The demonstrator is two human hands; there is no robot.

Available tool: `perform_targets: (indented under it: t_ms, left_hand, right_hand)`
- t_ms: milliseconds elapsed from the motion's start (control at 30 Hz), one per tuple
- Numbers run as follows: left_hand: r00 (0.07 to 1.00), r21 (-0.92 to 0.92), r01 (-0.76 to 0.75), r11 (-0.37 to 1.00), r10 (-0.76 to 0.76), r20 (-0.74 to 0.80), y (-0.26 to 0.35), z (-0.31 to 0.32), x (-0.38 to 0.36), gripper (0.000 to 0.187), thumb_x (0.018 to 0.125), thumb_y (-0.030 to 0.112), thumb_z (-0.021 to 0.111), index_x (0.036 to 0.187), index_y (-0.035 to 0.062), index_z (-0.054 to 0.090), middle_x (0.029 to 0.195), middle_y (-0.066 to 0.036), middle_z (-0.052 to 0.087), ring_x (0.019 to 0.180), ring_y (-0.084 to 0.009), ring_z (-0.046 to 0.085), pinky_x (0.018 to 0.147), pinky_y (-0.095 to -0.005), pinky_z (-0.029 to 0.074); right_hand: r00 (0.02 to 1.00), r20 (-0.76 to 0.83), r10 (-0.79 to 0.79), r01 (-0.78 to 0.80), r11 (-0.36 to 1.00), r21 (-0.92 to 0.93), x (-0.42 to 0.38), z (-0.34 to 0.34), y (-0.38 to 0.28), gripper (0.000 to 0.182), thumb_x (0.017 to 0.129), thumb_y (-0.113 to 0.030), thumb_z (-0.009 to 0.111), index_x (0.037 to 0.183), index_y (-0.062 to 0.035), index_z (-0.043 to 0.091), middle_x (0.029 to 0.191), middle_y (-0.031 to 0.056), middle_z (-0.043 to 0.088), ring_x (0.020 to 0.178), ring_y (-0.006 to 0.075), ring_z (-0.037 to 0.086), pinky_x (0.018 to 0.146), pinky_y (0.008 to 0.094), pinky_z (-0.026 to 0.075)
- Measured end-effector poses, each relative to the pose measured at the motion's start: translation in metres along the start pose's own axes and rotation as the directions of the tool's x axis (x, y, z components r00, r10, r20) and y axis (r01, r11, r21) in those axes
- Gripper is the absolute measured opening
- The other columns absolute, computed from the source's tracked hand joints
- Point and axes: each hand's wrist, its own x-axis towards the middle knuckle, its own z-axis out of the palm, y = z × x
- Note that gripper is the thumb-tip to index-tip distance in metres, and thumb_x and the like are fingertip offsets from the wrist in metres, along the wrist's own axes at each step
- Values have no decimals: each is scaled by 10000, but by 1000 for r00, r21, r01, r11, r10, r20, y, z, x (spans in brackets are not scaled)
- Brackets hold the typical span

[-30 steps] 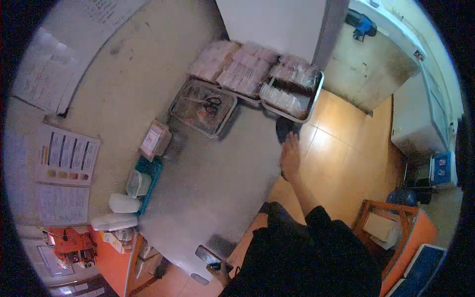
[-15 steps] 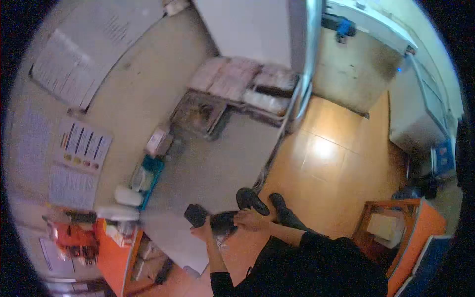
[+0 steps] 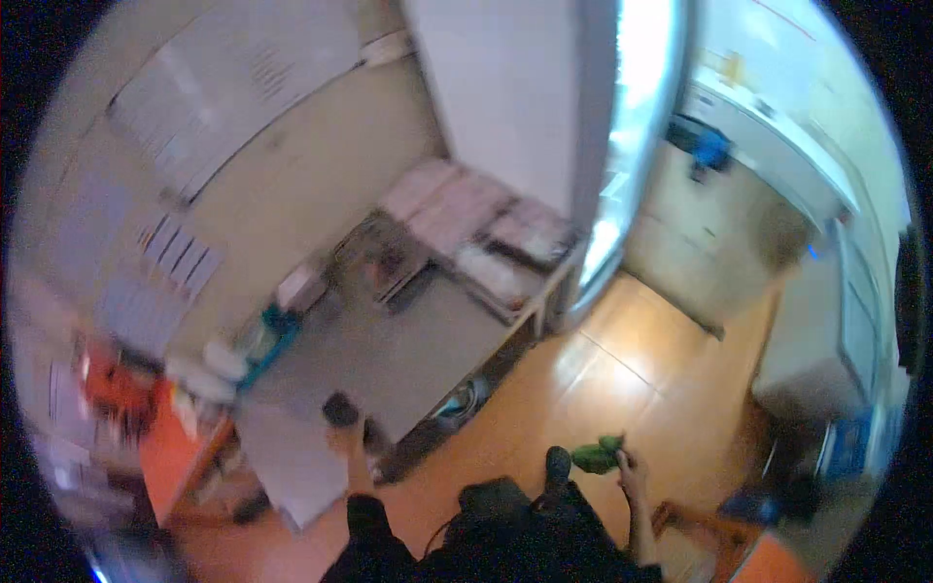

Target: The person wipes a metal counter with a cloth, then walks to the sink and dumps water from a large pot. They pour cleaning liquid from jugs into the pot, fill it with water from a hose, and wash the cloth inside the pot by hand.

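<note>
In the head view my left hand (image 3: 347, 439) is at the near end of the grey table (image 3: 389, 340), its fingers seemingly closed around a small black block-shaped object (image 3: 340, 409). Blur hides the details of that object and of the fingers. My right hand (image 3: 632, 473) is out to the right over the floor, pinching one end of a green, lumpy object (image 3: 595, 456). Its kind is not clear; it may be a vegetable or a crumpled piece of material.
Pinkish packs (image 3: 437, 199) and a metal tray (image 3: 379, 257) stand at the table's far end. A teal basket (image 3: 270, 345) is along the wall. Orange shelving (image 3: 180, 447) stands at left, a white cabinet (image 3: 821, 330) at right. Tiled floor (image 3: 622, 364) runs alongside the table.
My hands were close together near dark objects at the table's edge. The right one has moved away to the right and now has the green object. The view has shifted.
</note>
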Motion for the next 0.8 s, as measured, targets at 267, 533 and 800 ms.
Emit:
perform_targets:
  t_ms: [267, 533, 800]
  left_hand:
    - [968, -112, 185, 976, -200, -150, -5, 47, 34, 1155, 507, 650, 683, 1334, -18, 232, 1389, -238, 199, 1260, -436, 213, 983, -526, 281]
    - [975, -150, 118, 982, -143, -171, 20, -8, 8, 989, 524, 493, 726, 1265, -23, 324, 1277, -231, 337, 1157, -393, 374, 919, -482, 376]
    - [970, -260, 58, 964, -116, -215, 16, -10, 3, 868, 524, 386, 754, 1180, -40, 377, 1135, -220, 405, 1074, -379, 415, 908, -457, 364]
  right_hand:
    - [922, 382, -59, 99, 991, -85, 53, -31, -19, 217, 851, -219, 559, 910, -10, 555, 728, 34, 536, 623, 135, 504, 538, 257, 420]
    - [578, 606, -547, 674, 738, 24, 97, 219, -155, 261, 817, -184, 595, 984, 16, 572, 1078, 150, 529, 945, 231, 523, 790, 306, 423]
    - [-2, 802, -597, 988, 122, 93, 120, 413, -152, 229, 794, -207, 613, 934, -26, 604, 1250, 149, 446, 1149, 344, 418, 939, 467, 339]
